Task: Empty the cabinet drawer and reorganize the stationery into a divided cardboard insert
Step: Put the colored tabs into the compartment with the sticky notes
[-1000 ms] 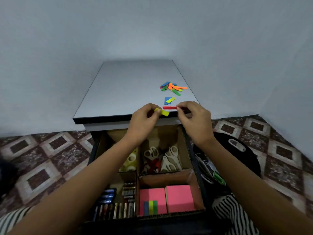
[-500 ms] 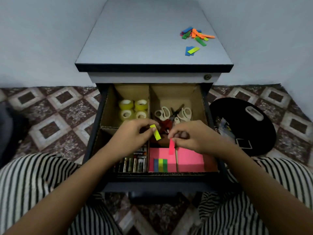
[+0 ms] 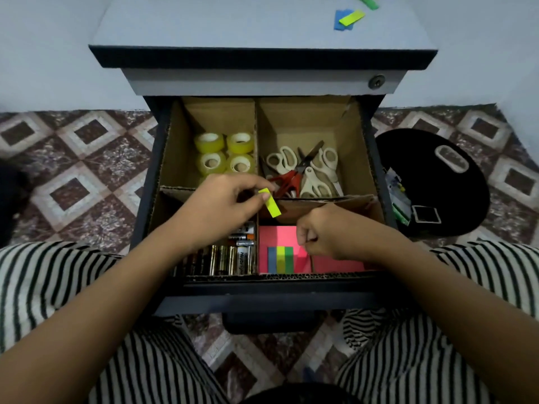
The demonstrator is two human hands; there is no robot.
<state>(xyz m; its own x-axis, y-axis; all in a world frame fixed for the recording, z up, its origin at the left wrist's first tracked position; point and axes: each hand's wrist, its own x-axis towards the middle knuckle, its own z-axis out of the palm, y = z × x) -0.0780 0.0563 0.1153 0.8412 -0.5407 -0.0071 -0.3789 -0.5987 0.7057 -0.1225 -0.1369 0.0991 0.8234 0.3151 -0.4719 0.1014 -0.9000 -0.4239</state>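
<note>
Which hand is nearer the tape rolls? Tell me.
Left. The left hand is just in front of the tape rolls; the right hand is farther off, over the pink notes.

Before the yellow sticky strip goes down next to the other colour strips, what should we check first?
1. Left hand pinching the yellow strip: ok.
2. Strip over the pink pad yet: not ok, it hangs above the divider.
3. Free space beside the blue, yellow and green strips on the pad: ok.
4. Right hand out of the way: not ok, it sits over that compartment.
5. Right hand holding a strip: cannot tell, fist closed.
6. More strips left on the cabinet top: ok, some remain.
</note>
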